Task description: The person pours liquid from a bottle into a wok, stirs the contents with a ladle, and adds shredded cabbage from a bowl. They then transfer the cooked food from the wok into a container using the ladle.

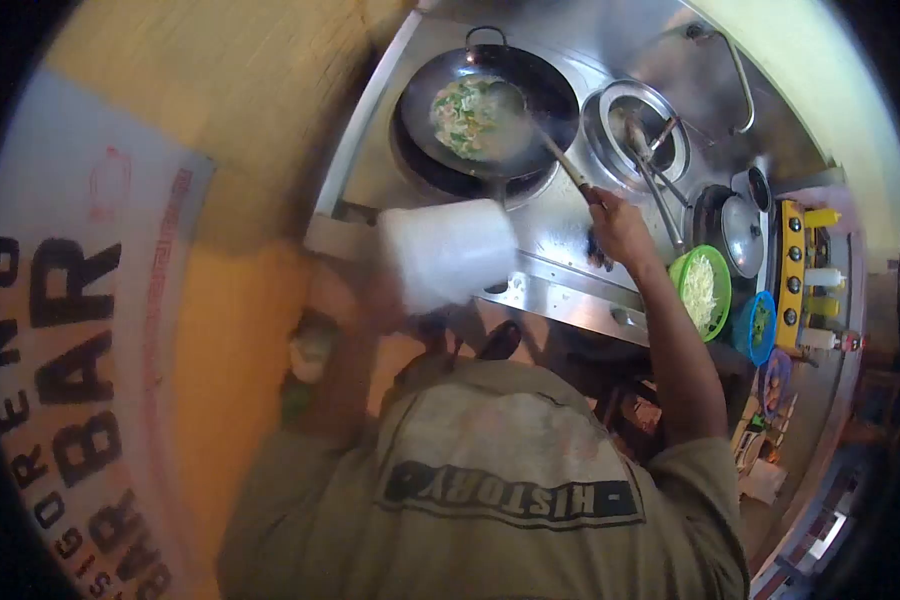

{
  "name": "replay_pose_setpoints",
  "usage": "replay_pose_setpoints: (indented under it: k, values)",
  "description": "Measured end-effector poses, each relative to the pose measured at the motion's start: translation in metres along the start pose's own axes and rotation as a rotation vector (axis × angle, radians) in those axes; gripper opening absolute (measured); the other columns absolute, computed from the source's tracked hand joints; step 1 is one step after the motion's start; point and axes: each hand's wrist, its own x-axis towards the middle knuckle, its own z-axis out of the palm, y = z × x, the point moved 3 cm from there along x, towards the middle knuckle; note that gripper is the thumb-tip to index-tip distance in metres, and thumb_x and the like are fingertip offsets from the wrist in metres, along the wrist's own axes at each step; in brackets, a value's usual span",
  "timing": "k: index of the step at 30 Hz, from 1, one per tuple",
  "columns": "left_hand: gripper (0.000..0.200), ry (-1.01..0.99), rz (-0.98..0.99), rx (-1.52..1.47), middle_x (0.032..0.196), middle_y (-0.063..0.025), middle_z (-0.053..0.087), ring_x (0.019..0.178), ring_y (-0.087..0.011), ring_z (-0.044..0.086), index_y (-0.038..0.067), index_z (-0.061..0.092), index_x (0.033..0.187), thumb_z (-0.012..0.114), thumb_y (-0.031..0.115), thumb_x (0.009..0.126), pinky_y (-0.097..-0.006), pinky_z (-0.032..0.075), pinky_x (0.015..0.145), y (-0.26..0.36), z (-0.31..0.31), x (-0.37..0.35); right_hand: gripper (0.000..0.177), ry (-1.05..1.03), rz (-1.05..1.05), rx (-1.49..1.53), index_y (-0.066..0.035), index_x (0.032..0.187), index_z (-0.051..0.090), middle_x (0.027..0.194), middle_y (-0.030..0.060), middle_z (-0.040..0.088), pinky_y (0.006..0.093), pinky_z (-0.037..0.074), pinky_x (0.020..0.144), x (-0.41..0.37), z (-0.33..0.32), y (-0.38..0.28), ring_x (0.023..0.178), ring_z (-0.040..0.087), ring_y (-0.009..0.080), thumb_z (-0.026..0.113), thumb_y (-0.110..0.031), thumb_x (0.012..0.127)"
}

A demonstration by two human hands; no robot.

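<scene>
My right hand (618,228) is closed around the handle of a ladle (562,160), whose bowl rests in the wok (542,80). Inside the wok lies cooking food (464,122), pale with green pieces, in some liquid. To the left, a white box-like container (448,250), smeared by motion, is held up near the wok's front edge. My left hand (378,292) is blurred at its lower left side and seems to grip it; the fingers are mostly hidden. What the container holds, if anything, cannot be seen.
Right of the wok, a second burner ring (638,130) has utensils lying across it. A lidded pot (742,232), a green basket of shredded vegetable (702,290) and a blue basket of greens (758,328) stand further right. Squeeze bottles (824,278) line the side. A tap (742,90) is at the back.
</scene>
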Motion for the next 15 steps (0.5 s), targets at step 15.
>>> replay_pose_setpoints:
  k: [15]
  values:
    - [0.039, 0.650, 0.243, 0.673, 0.108, -0.0160, 0.054, 0.089, -0.0272, 0.062, -0.003, 0.043, 0.120, 0.055, 0.014, 0.087, -0.0374, 0.057, 0.068, 0.175, -0.014, -0.016, 0.017, -0.418, 0.671, 1.364, 0.000, 0.102, 0.049, 0.073, 0.0051, 0.051, 0.0168, 0.025, 0.031, -0.014, -0.003, -0.045, 0.043, 0.036, 0.0029, 0.041, -0.013, 0.094]
